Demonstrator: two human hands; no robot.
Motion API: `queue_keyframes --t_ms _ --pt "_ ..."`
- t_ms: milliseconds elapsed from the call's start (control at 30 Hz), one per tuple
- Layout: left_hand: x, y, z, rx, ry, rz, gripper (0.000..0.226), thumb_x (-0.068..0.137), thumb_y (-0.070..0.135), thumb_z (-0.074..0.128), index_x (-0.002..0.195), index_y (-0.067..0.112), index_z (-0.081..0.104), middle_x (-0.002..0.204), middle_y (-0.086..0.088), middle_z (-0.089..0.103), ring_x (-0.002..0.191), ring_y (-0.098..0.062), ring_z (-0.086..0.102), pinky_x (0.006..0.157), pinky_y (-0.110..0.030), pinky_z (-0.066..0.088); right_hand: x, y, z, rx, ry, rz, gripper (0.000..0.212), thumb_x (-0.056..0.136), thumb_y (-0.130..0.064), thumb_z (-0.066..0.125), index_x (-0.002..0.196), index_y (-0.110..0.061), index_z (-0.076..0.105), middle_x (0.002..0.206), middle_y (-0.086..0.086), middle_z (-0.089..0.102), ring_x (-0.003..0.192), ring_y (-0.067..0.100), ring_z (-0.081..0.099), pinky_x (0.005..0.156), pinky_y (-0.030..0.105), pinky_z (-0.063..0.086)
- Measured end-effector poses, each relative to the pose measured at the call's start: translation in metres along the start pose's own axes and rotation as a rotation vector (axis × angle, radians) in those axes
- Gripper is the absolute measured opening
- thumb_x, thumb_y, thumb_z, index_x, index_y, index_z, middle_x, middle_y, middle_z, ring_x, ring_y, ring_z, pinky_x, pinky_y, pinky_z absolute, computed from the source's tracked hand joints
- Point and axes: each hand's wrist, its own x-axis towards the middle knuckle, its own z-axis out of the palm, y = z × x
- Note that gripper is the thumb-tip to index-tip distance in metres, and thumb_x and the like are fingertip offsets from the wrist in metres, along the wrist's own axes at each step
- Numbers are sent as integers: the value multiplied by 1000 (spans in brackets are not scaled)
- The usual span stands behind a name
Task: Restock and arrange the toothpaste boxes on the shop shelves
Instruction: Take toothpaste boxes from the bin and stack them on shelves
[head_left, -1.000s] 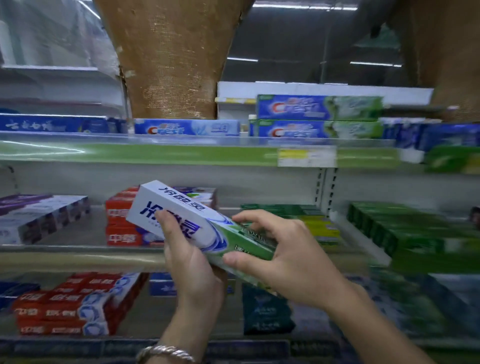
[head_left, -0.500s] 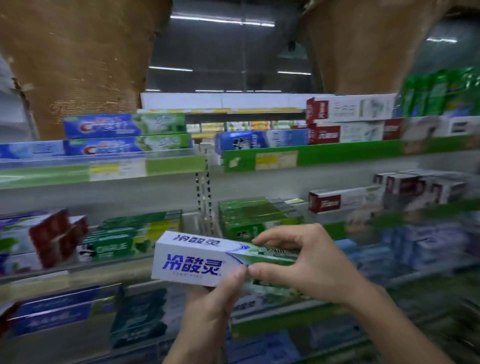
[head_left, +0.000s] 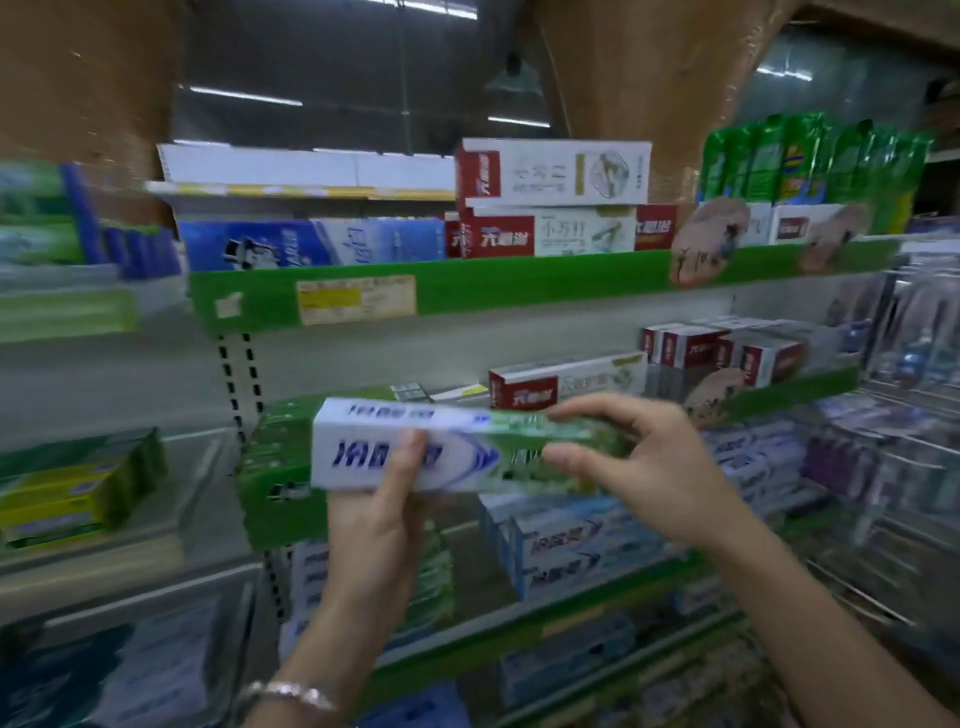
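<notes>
I hold a white, blue and green toothpaste box level in front of the middle shelf, its print upside down. My left hand grips its white end from below, thumb across the front. My right hand pinches the green end between thumb and fingers. Behind the box lies a stack of green boxes. Below sit matching white and blue boxes. Red and white boxes are stacked on the top shelf, and more of them lie on the middle shelf.
Green shelf edge strip carries a yellow price label. Blue boxes stand on the top shelf, green packets at upper right. Yellow-green boxes lie on the left bay. Wire racks stand at right.
The view has swung right along the shelves to another bay. The box has been turned over so its print reads upside down and is now level. Both hands still hold it.
</notes>
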Motion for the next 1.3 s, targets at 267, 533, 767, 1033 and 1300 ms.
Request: queue_keyframes --t_ms 267,533,767,1033,1300 --pt "48 -20 38 158 -11 135 57 57 26 77 108 19 53 86 -4 75 78 -16 72 62 -21 56 39 56 -64 58 146 -5 13 74 -19 73 86 -25 68 83 -7 68 66 -3 67 54 12 50" --pt "39 -18 23 503 44 231 56 61 43 80 110 22 63 96 -4 73 89 -18 70 69 -22 57 44 76 -55 149 59 -48 20 70 -26 75 88 -22 69 91 -6 69 75 3 69 60 19 56" --pt "-33 -32 -34 371 329 201 49 65 38 76 109 23 61 89 0 74 76 -11 70 62 -22 58 11 98 -8 45 -172 -113 56 68 -53 70 118 -35 53 113 -22 59 101 -4 58 88 16 49" --pt "-71 -60 -109 613 522 -3 47 95 13 51 141 15 44 118 -15 63 89 -18 63 61 -15 55 -31 128 94 -97 -399 -2 58 86 -42 63 138 -29 42 131 -15 51 119 3 47 100 17 36" --pt "-20 -71 -156 905 518 -215 57 89 38 53 143 23 39 87 -1 61 77 -13 56 65 -15 44 -4 152 166 -217 -522 292 57 94 -42 49 146 -36 23 138 -2 51 98 12 64 83 25 53"
